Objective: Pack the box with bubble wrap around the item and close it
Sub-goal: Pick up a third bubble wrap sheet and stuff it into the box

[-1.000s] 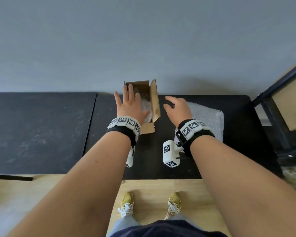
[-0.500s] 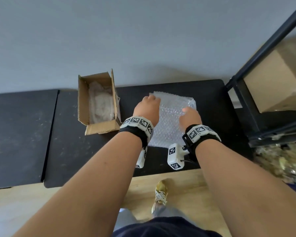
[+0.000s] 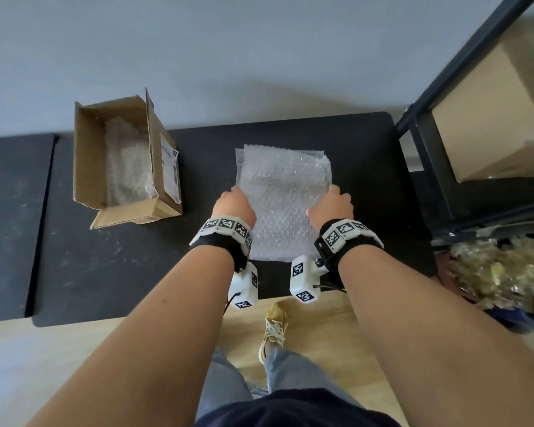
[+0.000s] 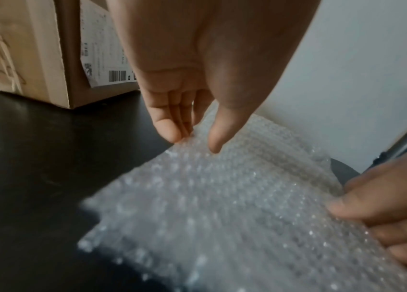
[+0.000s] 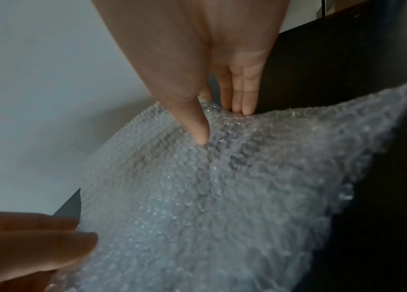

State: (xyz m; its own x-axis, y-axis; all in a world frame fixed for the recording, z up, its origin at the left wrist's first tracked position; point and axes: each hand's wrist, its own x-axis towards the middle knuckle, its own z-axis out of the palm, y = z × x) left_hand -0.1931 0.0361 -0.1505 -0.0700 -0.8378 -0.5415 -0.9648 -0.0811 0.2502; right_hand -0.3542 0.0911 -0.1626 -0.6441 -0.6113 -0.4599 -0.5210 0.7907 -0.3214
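The bubble wrap (image 3: pixel 282 204) lies on the right part of the black bench (image 3: pixel 111 266), a sheet or a few layered sheets with offset far corners, its near edge well back from the bench's front. Both hands hold it at mid-length. The left hand (image 3: pixel 233 204) takes the left edge in a narrow grip: in the left wrist view the thumb (image 4: pixel 218 128) sits on top of the wrap and the fingers (image 4: pixel 166 126) meet the edge from outside, pinching it. The right hand (image 3: pixel 332 206) grips the right edge the same way; in the right wrist view its thumb (image 5: pixel 197 126) presses into the top of the wrap while the fingers (image 5: pixel 243 92) go down behind the raised edge, which is lifted off the bench there. Between the hands the sheet bulges slightly upward. To the left, well apart from the wrap, the box (image 3: pixel 87 167) stands open on the bench near the wall, its right flap upright with a white label (image 3: pixel 168 167) on the outer face. Inside lies a pale, bubble-wrapped bundle (image 3: pixel 127 167); what it contains cannot be told. At the far right stands a black shelf frame (image 3: pixel 426 167) holding a large carton (image 3: pixel 494 118).
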